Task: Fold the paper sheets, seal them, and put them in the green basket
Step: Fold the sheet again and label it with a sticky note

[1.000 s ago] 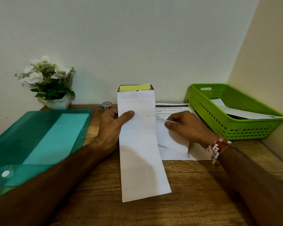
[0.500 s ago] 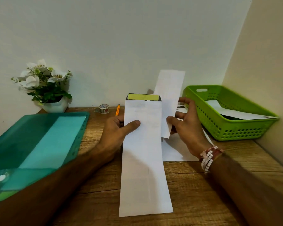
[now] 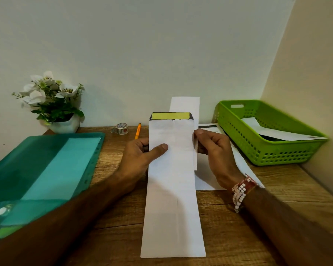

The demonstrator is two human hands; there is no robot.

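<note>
My left hand (image 3: 140,158) grips a long white envelope (image 3: 172,189) upright over the desk, thumb on its front; its open flap with a yellow strip (image 3: 170,116) points up. My right hand (image 3: 213,150) pinches a folded paper sheet (image 3: 185,104) that stands behind the envelope's right edge, its top sticking out above the flap. Whether the sheet is inside the envelope I cannot tell. The green basket (image 3: 277,152) sits at the right and holds a white envelope (image 3: 277,131).
A printed paper sheet (image 3: 210,177) lies flat on the wooden desk under my right hand. A teal plastic folder (image 3: 38,169) covers the left side. At the back stand a flower pot (image 3: 63,125), a tape roll (image 3: 121,128) and an orange pen (image 3: 137,130).
My right hand lifted the folded sheet off the desk and brought it left, behind the envelope's right edge. My left hand kept holding the envelope.
</note>
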